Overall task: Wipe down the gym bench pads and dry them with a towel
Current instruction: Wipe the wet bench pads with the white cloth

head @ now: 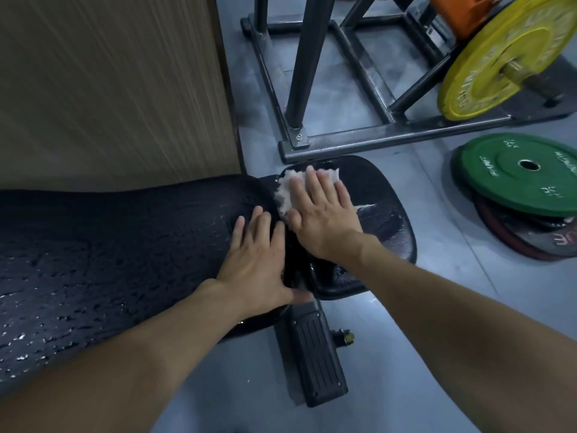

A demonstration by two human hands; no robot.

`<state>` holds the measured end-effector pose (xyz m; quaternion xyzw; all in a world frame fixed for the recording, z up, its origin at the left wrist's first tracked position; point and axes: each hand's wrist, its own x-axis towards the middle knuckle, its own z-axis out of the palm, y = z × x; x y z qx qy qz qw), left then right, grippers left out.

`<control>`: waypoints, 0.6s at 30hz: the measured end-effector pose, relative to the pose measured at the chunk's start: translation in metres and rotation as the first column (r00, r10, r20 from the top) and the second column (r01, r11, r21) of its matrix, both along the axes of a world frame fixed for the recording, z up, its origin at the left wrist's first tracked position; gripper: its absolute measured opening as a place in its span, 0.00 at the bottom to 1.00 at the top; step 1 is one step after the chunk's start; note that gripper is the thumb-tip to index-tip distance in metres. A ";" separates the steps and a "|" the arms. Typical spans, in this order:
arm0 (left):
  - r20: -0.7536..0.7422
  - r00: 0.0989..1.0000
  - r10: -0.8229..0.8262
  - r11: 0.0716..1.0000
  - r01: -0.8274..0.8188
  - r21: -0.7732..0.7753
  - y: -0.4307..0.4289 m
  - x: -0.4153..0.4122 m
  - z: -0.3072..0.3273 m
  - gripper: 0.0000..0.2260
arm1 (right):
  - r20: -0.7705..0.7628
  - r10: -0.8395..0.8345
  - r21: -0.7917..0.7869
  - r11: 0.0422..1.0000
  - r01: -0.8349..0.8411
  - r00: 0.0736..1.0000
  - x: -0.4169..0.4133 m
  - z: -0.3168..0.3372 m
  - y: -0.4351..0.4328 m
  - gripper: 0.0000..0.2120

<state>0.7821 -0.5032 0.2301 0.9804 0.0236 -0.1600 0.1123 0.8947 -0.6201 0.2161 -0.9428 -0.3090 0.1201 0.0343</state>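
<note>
A wood-grain wall panel [109, 89] rises behind the long back pad [109, 254] of a gym bench, its black pebbled vinyl beaded with glistening droplets. A person's left hand [254, 264] lies flat on the pad's rounded end, fingers straight, holding nothing. Just beside it, the right hand [324, 220] presses a crumpled, fluffy white towel [285, 192] with straight, spread fingers onto the smooth, streaked seat pad [384, 201]. Below, a ribbed black footplate [315, 354] rests on the grey floor [437, 307]. Farther right stand a tubular steel rack [343, 73], a yellow disc plate [487, 67] and a flat-lying green plate [527, 173].
</note>
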 end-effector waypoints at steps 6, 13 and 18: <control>-0.023 0.995 0.095 0.995 -0.094 0.021 -0.020 -0.001 0.000 0.62 | 0.003 0.119 -0.013 0.993 -0.119 0.993 -0.053 0.000 -0.067 0.31; -0.046 0.994 0.095 0.992 -0.091 0.088 -0.033 0.002 -0.006 0.64 | 0.044 0.175 0.055 0.983 -0.177 0.984 -0.046 -0.008 -0.089 0.31; 0.013 0.998 0.063 0.983 -0.064 0.171 -0.030 -0.004 -0.017 0.62 | 0.125 0.092 0.116 0.987 -0.107 0.988 0.013 -0.014 -0.051 0.34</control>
